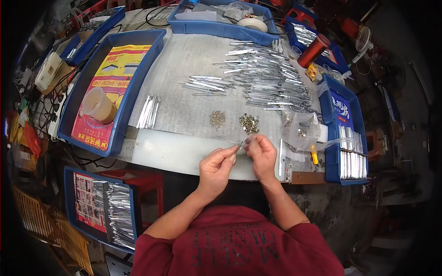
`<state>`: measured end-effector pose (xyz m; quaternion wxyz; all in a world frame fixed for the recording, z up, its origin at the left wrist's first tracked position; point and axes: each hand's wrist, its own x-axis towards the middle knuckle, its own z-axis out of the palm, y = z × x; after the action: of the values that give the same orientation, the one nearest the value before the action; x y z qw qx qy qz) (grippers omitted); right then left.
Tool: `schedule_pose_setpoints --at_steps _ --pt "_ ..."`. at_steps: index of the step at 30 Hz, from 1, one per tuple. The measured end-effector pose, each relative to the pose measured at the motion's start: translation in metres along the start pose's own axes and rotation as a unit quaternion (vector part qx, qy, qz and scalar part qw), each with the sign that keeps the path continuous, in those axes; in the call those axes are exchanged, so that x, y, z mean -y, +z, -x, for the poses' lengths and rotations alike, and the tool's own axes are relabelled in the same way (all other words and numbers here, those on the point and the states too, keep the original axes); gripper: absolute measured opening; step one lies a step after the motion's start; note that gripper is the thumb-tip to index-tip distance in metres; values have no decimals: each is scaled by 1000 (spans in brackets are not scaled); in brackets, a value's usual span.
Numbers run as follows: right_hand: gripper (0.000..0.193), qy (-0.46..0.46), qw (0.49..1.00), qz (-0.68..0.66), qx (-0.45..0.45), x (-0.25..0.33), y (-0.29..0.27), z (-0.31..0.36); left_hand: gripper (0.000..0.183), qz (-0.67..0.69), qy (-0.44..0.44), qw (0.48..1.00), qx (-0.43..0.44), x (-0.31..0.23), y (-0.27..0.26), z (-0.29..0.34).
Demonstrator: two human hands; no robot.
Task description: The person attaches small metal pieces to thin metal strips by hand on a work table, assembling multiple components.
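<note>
Above the white board [170, 154], left hand [216, 166] has a tiny part [240, 145] pinched (right hand [262, 155] close, can't tell its grip).

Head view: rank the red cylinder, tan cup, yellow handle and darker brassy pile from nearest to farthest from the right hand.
From the right hand:
1. Darker brassy pile, just beyond it.
2. Yellow handle, to its right.
3. Red cylinder, beyond, rightward.
4. Tan cup, far left.
</note>
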<state>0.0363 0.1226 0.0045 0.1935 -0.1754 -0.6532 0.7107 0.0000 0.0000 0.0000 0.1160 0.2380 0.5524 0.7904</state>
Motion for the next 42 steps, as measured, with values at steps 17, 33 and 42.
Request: schedule_pose_setpoints --at_steps 17,33,42 --pt "11 -255 942 217 -12 -1 14 6 19 -134 40 990 -35 -1 3 2" --pt "11 -143 986 75 -32 -12 9 14 18 -162 85 983 -19 -2 8 -1" --pt "11 -159 978 133 -25 -10 6 15 18 -49 -17 998 -31 3 11 3"
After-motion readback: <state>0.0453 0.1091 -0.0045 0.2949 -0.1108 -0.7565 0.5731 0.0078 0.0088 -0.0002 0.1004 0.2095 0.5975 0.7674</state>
